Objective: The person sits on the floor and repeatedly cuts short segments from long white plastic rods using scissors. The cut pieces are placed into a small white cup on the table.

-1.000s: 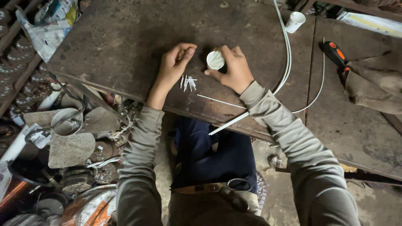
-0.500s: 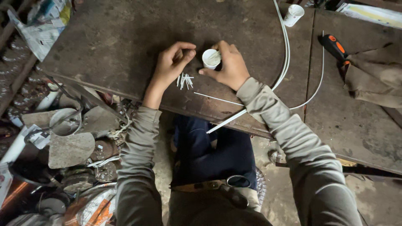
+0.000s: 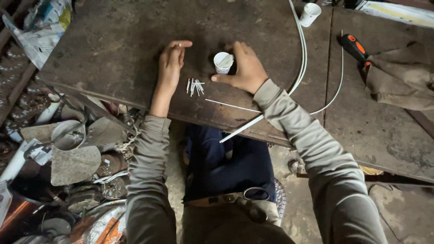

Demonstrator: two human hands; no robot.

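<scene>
Dark, stained metal workbench point(image 3: 113, 49), scrap heaped on the floor at left. We count two white cups and one screwdriver point(image 3: 356, 49). Our right hand point(image 3: 246, 68) grasps the near cup point(image 3: 222, 62), fingers curled round it. Our left hand point(image 3: 171, 65) lies released, flat, just beside cut white pieces point(image 3: 194, 86).

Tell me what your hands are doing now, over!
Right hand gripping small white cup. Left hand flat on metal table, holding nothing. Short white sticks lie between. Nothing blocking.
</scene>
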